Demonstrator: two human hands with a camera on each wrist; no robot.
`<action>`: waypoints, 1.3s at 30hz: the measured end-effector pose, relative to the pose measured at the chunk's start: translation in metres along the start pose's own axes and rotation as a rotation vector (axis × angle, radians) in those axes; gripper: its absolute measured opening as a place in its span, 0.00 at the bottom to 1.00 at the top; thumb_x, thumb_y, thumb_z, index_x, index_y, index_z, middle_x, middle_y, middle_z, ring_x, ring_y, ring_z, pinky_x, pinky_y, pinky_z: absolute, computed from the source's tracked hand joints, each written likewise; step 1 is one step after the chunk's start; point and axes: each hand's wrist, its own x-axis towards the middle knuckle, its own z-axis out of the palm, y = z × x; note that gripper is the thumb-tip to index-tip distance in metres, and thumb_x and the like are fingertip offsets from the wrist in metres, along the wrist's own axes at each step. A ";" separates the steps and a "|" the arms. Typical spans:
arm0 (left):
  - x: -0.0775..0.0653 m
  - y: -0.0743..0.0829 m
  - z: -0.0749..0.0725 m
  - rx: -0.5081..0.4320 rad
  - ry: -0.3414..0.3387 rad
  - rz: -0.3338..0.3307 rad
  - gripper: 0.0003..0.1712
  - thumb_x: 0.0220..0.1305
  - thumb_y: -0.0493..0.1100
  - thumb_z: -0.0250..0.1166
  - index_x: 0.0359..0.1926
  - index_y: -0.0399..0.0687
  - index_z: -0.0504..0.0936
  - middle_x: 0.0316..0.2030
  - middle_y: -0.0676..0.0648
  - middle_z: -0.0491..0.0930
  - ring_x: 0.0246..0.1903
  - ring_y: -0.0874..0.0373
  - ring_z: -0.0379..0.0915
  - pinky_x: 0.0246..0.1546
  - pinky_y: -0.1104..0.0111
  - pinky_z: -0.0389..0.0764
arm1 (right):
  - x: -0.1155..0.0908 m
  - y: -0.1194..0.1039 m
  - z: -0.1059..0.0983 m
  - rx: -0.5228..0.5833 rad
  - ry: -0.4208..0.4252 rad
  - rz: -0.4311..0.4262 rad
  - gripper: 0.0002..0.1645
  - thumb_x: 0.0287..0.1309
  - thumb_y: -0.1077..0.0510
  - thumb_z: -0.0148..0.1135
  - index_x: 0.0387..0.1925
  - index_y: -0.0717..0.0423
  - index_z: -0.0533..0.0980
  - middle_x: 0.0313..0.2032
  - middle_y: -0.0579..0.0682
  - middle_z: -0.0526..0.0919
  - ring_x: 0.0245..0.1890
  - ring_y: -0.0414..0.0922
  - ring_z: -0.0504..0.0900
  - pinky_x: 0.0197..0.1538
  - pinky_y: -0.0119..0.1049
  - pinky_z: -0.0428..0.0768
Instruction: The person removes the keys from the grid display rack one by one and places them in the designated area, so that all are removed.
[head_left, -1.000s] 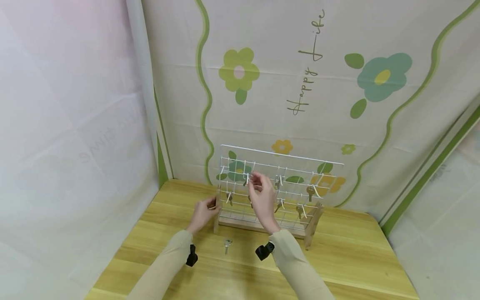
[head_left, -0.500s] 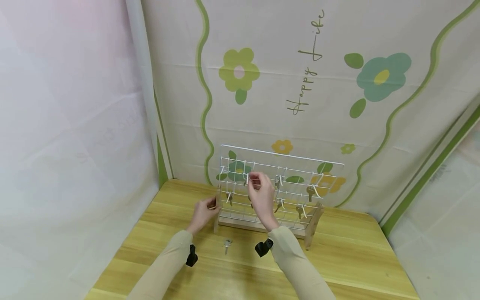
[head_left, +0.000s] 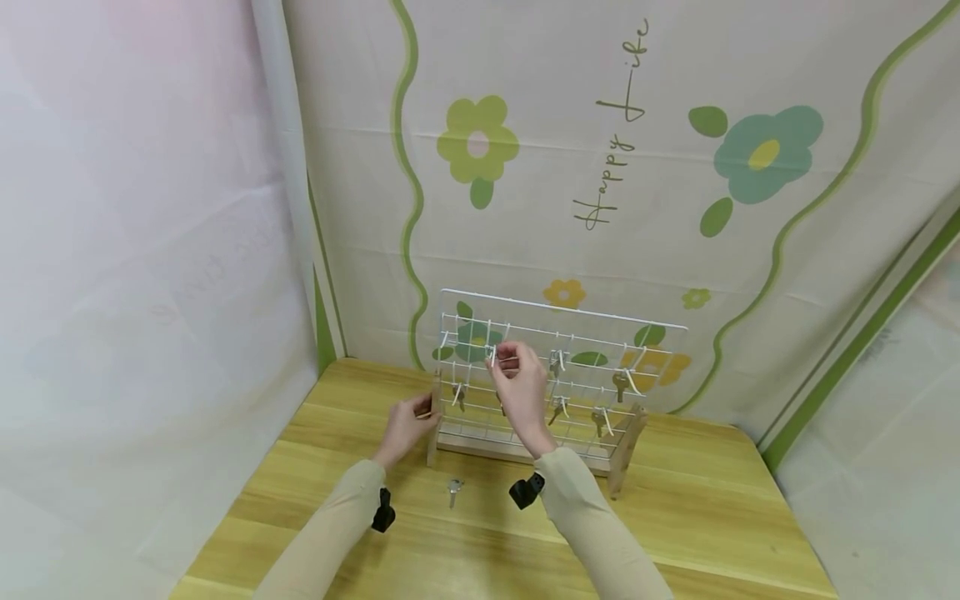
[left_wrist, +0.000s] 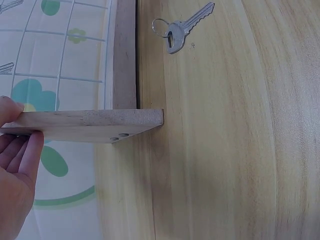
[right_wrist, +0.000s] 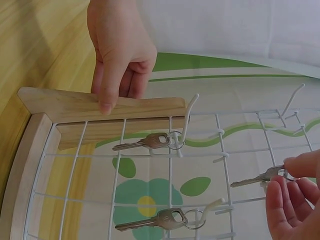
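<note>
A white wire grid rack (head_left: 622, 317) with wooden ends stands on the table. My left hand (head_left: 407, 429) grips its left wooden end piece (left_wrist: 85, 119), thumb on one face and fingers on the other. At the upper left of the grid, my right hand (head_left: 522, 392) pinches a silver key (right_wrist: 252, 179) by its head, near the key's ring. A white hook is right beside these fingertips in the head view. Two more keys hang from hooks close by in the right wrist view: an upper key (right_wrist: 150, 142) and a lower key (right_wrist: 157, 220).
A loose key (head_left: 454, 492) with a ring lies on the wooden table (head_left: 712, 517) in front of the rack. Other keys, including a bronze-looking key (head_left: 621, 384), hang toward the right of the grid. A flower-printed cloth (head_left: 570, 108) hangs behind, with pale cloth on both sides.
My right hand has shifted slightly left, its fingertips coming up to the upper hook. The left hand has stayed on the wooden end piece.
</note>
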 end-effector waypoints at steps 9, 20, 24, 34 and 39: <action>0.000 0.001 -0.001 0.001 0.000 0.013 0.23 0.59 0.28 0.67 0.57 0.29 0.79 0.52 0.30 0.82 0.53 0.38 0.81 0.50 0.57 0.87 | 0.001 0.001 -0.001 -0.018 -0.013 -0.006 0.06 0.59 0.69 0.64 0.39 0.63 0.79 0.37 0.59 0.84 0.34 0.51 0.86 0.36 0.33 0.88; -0.001 0.001 -0.001 0.004 -0.005 0.030 0.23 0.59 0.29 0.67 0.57 0.28 0.78 0.51 0.30 0.82 0.52 0.38 0.82 0.50 0.58 0.88 | 0.002 0.002 -0.003 -0.024 -0.013 -0.026 0.04 0.60 0.69 0.61 0.37 0.62 0.80 0.34 0.57 0.86 0.33 0.49 0.87 0.35 0.30 0.88; -0.001 0.000 -0.001 -0.007 0.000 0.023 0.23 0.59 0.28 0.67 0.57 0.28 0.78 0.52 0.30 0.82 0.52 0.38 0.82 0.50 0.59 0.88 | 0.001 0.001 -0.003 -0.010 -0.007 -0.037 0.06 0.59 0.70 0.62 0.38 0.64 0.81 0.34 0.58 0.86 0.32 0.50 0.87 0.34 0.29 0.88; 0.000 0.001 0.000 -0.017 -0.002 0.004 0.24 0.59 0.28 0.67 0.58 0.28 0.78 0.52 0.30 0.82 0.53 0.39 0.81 0.51 0.59 0.87 | -0.002 -0.001 -0.007 -0.032 0.013 -0.069 0.03 0.59 0.69 0.64 0.35 0.62 0.82 0.33 0.57 0.87 0.31 0.50 0.88 0.32 0.29 0.88; 0.000 0.000 0.000 -0.008 0.001 0.002 0.23 0.59 0.27 0.67 0.57 0.28 0.78 0.51 0.30 0.82 0.52 0.38 0.82 0.50 0.59 0.88 | -0.003 0.000 -0.008 -0.039 0.007 -0.082 0.03 0.58 0.69 0.64 0.34 0.63 0.82 0.32 0.57 0.88 0.30 0.50 0.88 0.31 0.31 0.88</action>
